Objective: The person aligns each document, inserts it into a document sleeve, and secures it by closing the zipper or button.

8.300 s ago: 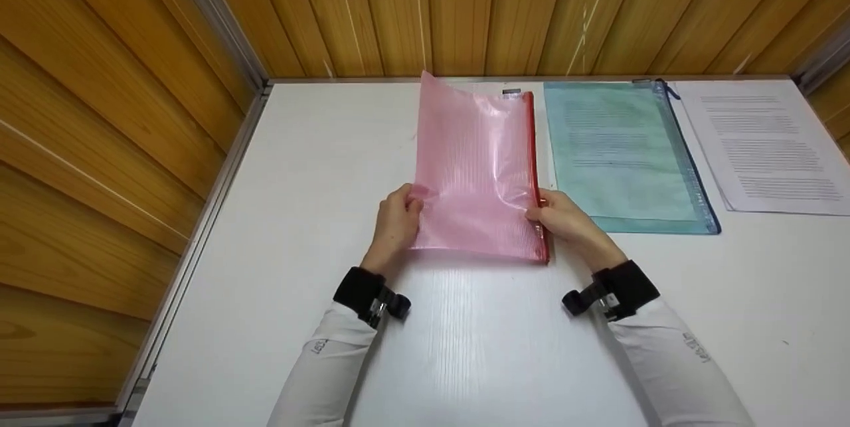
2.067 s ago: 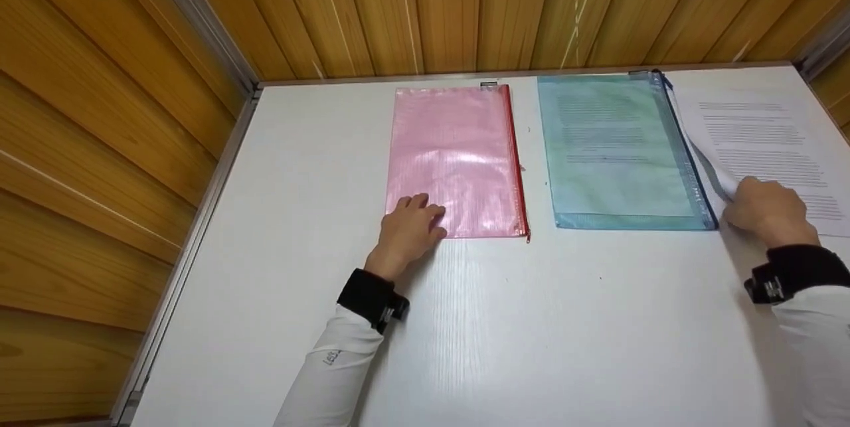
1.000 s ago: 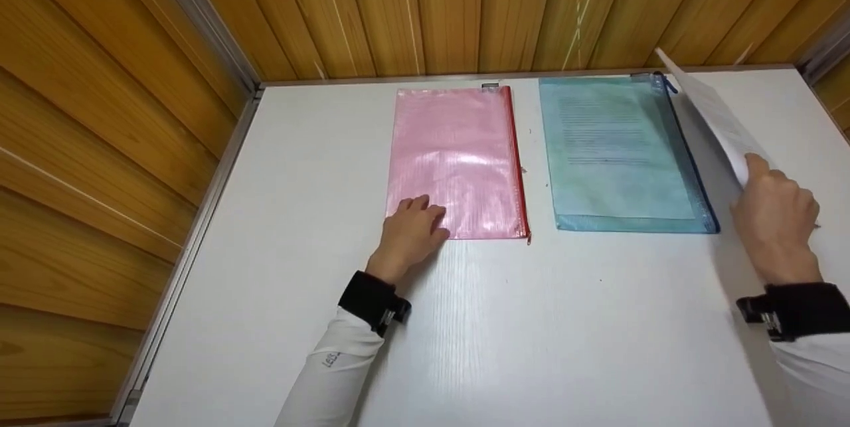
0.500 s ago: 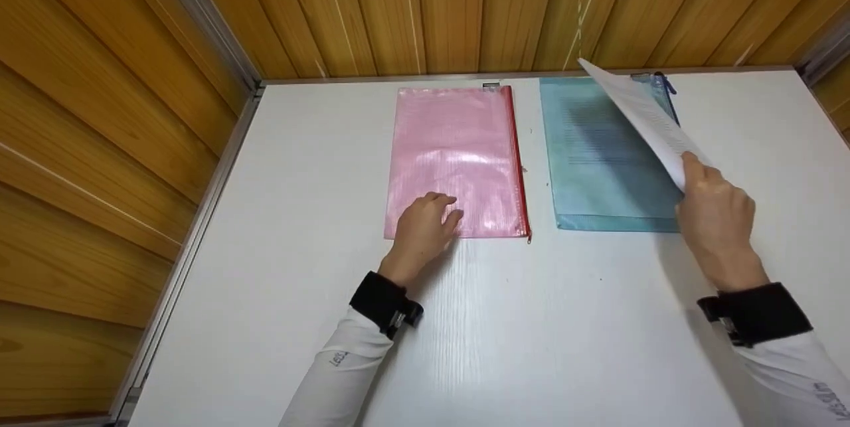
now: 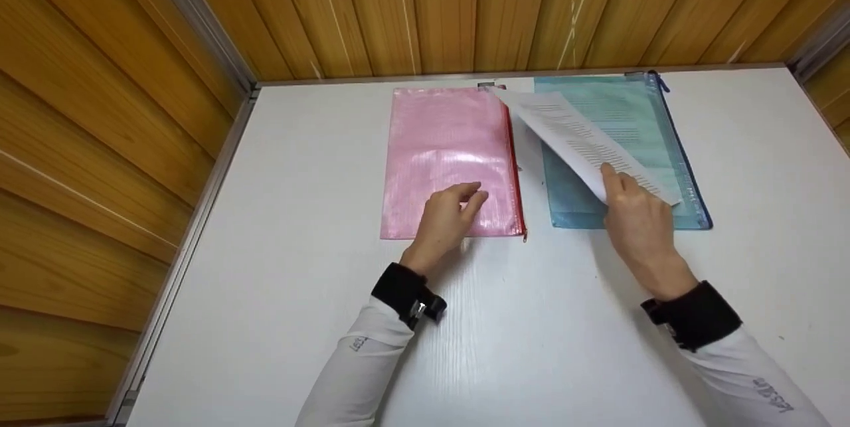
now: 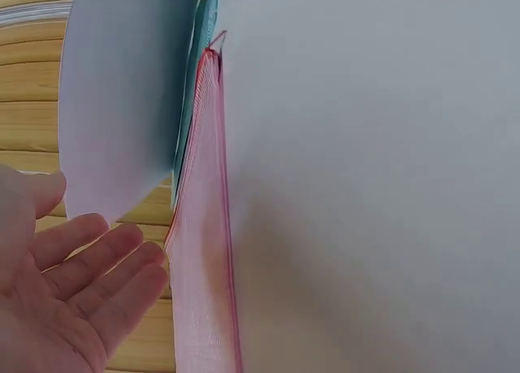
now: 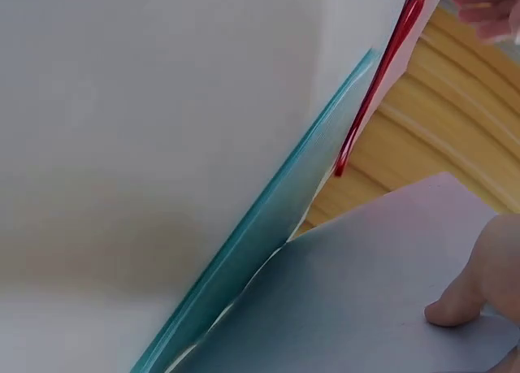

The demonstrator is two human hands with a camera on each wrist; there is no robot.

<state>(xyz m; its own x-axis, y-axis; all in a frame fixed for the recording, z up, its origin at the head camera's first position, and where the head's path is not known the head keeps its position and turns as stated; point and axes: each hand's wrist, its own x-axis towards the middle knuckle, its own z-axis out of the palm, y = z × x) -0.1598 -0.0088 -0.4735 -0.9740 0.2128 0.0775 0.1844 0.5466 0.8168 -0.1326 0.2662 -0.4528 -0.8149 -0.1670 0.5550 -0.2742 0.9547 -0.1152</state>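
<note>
A printed paper sheaf (image 5: 584,138) is pinched at its near edge by my right hand (image 5: 641,224). It is lifted and tilted above the blue-green zip folder (image 5: 677,168), with its far left corner over the pink folder's red zip edge. In the right wrist view the thumb presses on the paper (image 7: 374,284). My left hand (image 5: 448,218) hovers over the lower part of the pink zip folder (image 5: 438,141), fingers loosely bent with nothing in them. The left wrist view shows that hand (image 6: 81,292) with palm visible, apart from the paper's edge.
Both folders lie flat side by side on the white table (image 5: 531,347). Printed pages show through the blue-green one. Wood-panelled walls (image 5: 445,8) rise behind the table and along its left side, with a metal rail (image 5: 199,228) at the left edge.
My right hand has picked the paper sheaf up from the table's right side and carried it left over the blue-green folder. My left hand has shifted right and up off the pink folder, which earlier lay flat.
</note>
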